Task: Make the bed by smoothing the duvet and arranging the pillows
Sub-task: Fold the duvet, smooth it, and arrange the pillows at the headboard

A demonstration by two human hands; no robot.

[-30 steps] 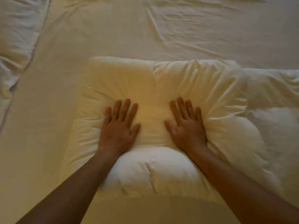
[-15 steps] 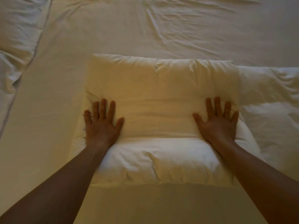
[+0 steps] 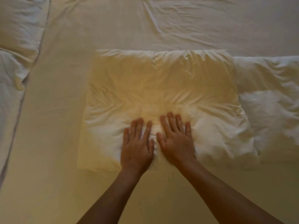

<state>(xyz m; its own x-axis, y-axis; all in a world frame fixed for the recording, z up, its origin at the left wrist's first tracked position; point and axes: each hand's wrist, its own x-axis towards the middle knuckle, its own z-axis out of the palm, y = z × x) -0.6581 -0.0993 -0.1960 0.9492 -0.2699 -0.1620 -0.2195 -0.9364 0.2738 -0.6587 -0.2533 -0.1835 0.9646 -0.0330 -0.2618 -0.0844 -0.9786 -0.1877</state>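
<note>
Hands side by side, palms flat: left hand (image 3: 137, 146), right hand (image 3: 176, 143) pressing pillow (image 3: 161, 88), fingers straight.

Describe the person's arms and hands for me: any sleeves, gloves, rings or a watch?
Both forearms are bare as far as the picture reaches, with no sleeve edge in view. The left hand and right hand wear no gloves. No ring shows on the fingers and no watch or band on either wrist. The dim, warm light hides finer marks.
</note>
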